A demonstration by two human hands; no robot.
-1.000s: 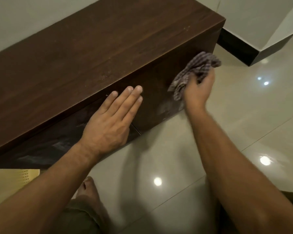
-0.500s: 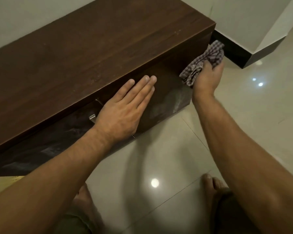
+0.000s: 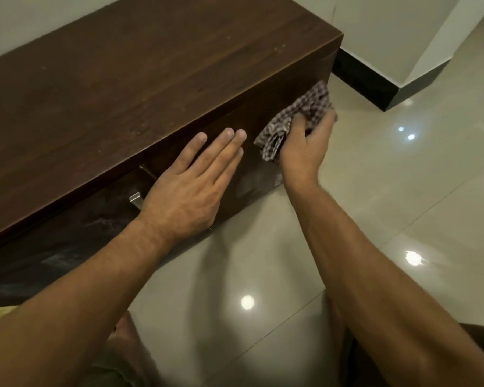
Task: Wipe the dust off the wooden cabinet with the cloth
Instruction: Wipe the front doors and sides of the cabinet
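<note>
A low dark wooden cabinet (image 3: 140,88) stands against the wall, its top speckled with dust. My right hand (image 3: 305,148) grips a bunched checked cloth (image 3: 299,118) and presses it against the cabinet's front face near the right corner. My left hand (image 3: 190,188) lies flat with straight fingers on the front face, just below the top edge. A small metal handle (image 3: 135,198) shows on the front beside my left wrist. Pale smears mark the lower front.
Glossy beige floor tiles (image 3: 403,219) stretch to the right and toward me, with light reflections. A white wall with a dark skirting (image 3: 375,88) juts out behind the cabinet's right end. My bare feet (image 3: 126,331) sit at the bottom.
My right hand has brought the cloth down and left along the cabinet's front from its right corner. The left hand stays flat on the front. The camera has shifted slightly.
</note>
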